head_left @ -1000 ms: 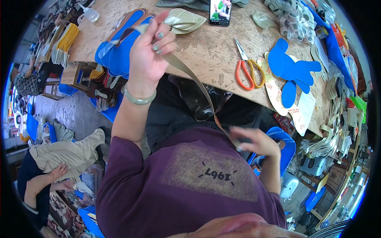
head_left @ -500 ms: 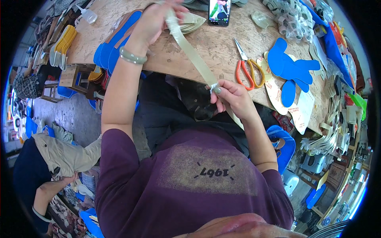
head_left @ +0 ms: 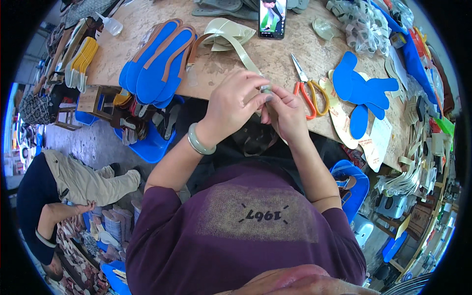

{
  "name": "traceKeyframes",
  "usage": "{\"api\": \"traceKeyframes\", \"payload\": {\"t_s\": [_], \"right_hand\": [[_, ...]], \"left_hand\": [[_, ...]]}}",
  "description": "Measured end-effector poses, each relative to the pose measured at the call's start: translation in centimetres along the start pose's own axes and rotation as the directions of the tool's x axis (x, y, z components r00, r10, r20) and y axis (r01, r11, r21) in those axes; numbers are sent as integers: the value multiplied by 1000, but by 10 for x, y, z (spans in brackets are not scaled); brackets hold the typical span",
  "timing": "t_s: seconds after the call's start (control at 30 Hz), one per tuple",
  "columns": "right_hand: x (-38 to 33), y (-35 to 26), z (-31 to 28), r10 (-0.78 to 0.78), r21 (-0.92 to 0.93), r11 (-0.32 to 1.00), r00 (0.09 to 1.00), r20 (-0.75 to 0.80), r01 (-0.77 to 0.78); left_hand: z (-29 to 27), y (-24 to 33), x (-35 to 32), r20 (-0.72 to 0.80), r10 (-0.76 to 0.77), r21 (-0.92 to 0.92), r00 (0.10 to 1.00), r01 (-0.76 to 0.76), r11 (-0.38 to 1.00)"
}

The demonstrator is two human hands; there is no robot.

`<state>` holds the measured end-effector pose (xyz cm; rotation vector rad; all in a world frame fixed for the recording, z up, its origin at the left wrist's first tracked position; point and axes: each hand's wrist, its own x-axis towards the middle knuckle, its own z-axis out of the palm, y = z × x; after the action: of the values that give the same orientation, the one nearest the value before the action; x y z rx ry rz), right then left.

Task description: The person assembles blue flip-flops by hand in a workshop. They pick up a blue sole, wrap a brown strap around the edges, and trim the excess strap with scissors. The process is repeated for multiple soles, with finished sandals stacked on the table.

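My left hand (head_left: 236, 102) and my right hand (head_left: 285, 110) meet at the front edge of the wooden table (head_left: 275, 64), both pinching a pale olive strap (head_left: 243, 51). The strap runs from my fingers back up to a loose coil of the same strap (head_left: 223, 32) lying on the table. A green bangle (head_left: 199, 142) circles my left wrist. Orange-handled scissors (head_left: 307, 91) lie just right of my right hand.
Blue sole pieces with brown straps (head_left: 157, 66) are stacked to the left. A phone (head_left: 272, 17) leans at the back. Blue cut-out shapes (head_left: 361, 88) lie to the right. A person (head_left: 54, 191) crouches on the floor at lower left beside blue baskets (head_left: 147, 145).
My left hand has come down from the far side of the table to meet the right hand at the table's edge. The strap between them is now short.
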<state>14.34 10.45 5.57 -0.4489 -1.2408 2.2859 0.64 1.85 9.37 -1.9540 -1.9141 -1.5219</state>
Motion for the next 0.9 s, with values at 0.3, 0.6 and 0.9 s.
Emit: {"api": "traceKeyframes", "payload": {"t_s": [0.3, 0.6, 0.9], "right_hand": [[-8, -7, -1, 92, -99, 991, 994, 54, -86], [-15, -2, 0, 163, -203, 967, 987, 13, -157], [-33, 3, -3, 192, -205, 961, 981, 23, -184]], "left_hand": [[5, -7, -5, -6, 158, 155, 987, -155, 976], [8, -16, -4, 28, -8, 154, 1000, 4, 988], [6, -66, 40, -93, -196, 103, 976, 206, 973]]}}
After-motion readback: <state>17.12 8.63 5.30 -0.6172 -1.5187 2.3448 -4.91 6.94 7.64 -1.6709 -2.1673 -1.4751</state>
